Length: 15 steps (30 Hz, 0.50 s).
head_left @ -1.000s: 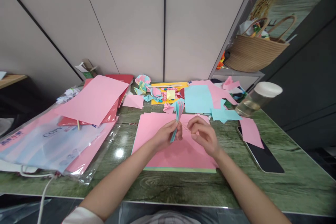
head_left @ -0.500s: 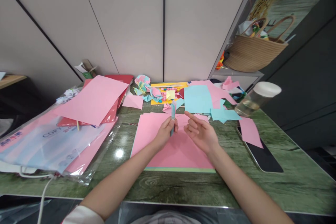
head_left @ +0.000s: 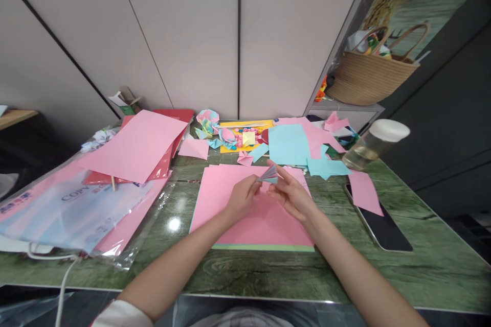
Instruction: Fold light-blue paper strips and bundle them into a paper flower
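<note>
A small pleated fan of pink and blue paper [head_left: 269, 174] is pinched between both my hands above a stack of large pink sheets [head_left: 230, 214]. My left hand [head_left: 241, 198] grips its left end with thumb and fingers closed. My right hand [head_left: 293, 195] holds its right side, fingers curled under the folds. The fan lies roughly level, spread toward the upper right.
On the green marble table [head_left: 422, 255] lie a plastic-wrapped paper pack [head_left: 65, 209], a pink sheet over red ones [head_left: 136, 145], blue sheets [head_left: 289, 144], folded paper pieces [head_left: 215, 130], a phone [head_left: 378, 219] and a lidded jar [head_left: 374, 145]. A woven basket [head_left: 372, 76] stands on a shelf.
The folded paper went from upright in my left hand to lying sideways between both hands. My right hand, open half a second ago, has closed on it.
</note>
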Each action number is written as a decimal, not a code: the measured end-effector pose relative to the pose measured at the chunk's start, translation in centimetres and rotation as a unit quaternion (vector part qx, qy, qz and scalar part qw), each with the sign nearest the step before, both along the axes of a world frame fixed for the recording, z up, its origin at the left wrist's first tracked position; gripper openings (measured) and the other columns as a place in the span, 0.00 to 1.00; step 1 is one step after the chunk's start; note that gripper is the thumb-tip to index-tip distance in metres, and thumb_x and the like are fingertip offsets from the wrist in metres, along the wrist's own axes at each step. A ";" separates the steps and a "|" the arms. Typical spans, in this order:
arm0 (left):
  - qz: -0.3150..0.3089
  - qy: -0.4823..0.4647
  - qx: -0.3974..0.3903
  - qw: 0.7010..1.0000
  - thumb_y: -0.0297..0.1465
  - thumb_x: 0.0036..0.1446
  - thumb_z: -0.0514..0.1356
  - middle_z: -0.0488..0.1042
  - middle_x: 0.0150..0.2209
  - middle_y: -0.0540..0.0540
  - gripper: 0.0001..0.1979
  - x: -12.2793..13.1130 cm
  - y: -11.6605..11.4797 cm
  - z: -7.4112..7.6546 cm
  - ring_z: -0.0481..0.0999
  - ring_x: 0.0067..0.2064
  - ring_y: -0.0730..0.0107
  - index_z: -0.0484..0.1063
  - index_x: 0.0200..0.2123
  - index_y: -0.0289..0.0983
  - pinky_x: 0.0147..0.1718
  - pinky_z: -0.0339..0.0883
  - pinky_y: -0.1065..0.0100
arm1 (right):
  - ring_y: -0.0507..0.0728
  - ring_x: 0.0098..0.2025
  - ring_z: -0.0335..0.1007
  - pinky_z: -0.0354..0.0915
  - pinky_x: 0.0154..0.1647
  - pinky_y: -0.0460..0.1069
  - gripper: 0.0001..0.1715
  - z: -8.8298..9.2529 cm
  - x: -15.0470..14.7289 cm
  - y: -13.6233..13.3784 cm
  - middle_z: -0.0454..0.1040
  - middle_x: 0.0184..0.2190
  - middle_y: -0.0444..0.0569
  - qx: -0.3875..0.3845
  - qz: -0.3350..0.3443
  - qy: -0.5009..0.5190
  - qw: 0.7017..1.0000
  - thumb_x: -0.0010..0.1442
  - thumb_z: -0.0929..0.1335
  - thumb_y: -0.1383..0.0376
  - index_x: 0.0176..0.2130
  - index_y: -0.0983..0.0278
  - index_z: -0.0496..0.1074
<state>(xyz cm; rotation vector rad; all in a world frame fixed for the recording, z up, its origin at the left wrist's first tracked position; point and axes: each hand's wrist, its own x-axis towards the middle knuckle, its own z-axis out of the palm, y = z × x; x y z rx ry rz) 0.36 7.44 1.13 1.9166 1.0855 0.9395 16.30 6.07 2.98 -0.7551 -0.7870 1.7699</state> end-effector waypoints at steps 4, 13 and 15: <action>-0.005 -0.004 0.003 1.000 0.39 0.60 0.40 0.61 0.23 0.53 0.17 0.2 -0.3 0.0 0.63 0.28 0.74 0.57 0.24 0.37 0.30 0.54 0.72 | 0.43 0.24 0.67 0.69 0.28 0.41 0.35 0.4 -0.3 -0.3 0.67 0.34 0.39 0.031 -0.016 -0.041 0.999 0.45 0.70 0.71 0.51 0.49 0.62; 0.009 0.047 0.010 0.999 0.35 0.59 0.41 0.63 0.24 0.51 0.14 0.1 0.0 -0.5 0.64 0.29 0.72 0.59 0.27 0.37 0.29 0.55 0.71 | 0.46 0.27 0.66 0.70 0.33 0.48 0.36 0.6 -1.1 -0.5 0.65 0.46 0.42 0.087 -0.076 -0.077 0.990 0.42 0.72 0.70 0.50 0.48 0.63; 0.005 0.082 0.030 0.996 0.33 0.59 0.42 0.63 0.24 0.51 0.13 0.0 0.3 -0.7 0.63 0.29 0.71 0.60 0.26 0.37 0.29 0.55 0.70 | 0.46 0.27 0.67 0.70 0.34 0.48 0.35 0.6 -0.9 -0.4 0.65 0.45 0.42 0.080 -0.085 -0.082 0.990 0.43 0.72 0.69 0.50 0.49 0.63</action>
